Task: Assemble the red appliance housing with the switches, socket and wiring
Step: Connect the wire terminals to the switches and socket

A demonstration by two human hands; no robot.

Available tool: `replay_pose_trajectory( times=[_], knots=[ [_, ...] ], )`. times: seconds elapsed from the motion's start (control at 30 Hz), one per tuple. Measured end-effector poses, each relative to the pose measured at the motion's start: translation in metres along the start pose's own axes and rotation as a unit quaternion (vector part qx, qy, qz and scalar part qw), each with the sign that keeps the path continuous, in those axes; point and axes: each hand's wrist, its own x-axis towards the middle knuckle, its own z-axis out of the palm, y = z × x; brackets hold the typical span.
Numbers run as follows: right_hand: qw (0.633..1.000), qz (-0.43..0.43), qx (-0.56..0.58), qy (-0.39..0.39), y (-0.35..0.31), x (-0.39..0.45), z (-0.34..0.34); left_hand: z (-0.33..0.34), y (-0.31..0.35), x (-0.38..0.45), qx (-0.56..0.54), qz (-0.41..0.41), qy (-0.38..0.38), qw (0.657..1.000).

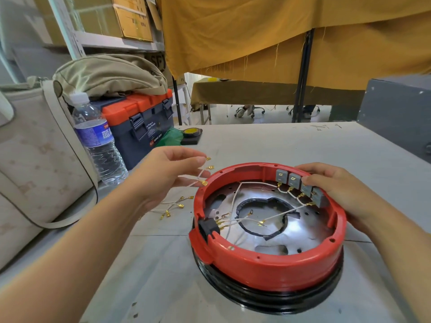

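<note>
Head view: the red housing (268, 262) sits upturned on a black ring (268, 297) at the near right of the grey table (256, 141). Four grey switches (300, 187) line its far inner wall; a black socket (207, 226) occupies the left wall, with white wires (247, 220) crossing the metal base. Right hand (335, 190) rests on the far rim, thumb pressing a switch. Left hand (168, 173), left of the housing, pinches loose terminal wires (200, 176) between loosely curled fingers. More wires (173, 206) lie on the table.
</note>
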Motion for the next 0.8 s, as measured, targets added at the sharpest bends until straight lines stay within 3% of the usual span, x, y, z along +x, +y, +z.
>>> replay_pose_trajectory(
  times=[0.47, 0.8],
  knots=[
    [0.998, 0.012, -0.042, 0.042, -0.001, -0.001, 0.013, 0.070, 0.011, 0.016, 0.026, -0.087, -0.137, 0.986],
    [0.999, 0.027, -0.041, 0.016, 0.000, -0.001, 0.012, 0.094, 0.005, 0.040, 0.126, -0.130, -0.166, 0.969]
  ],
)
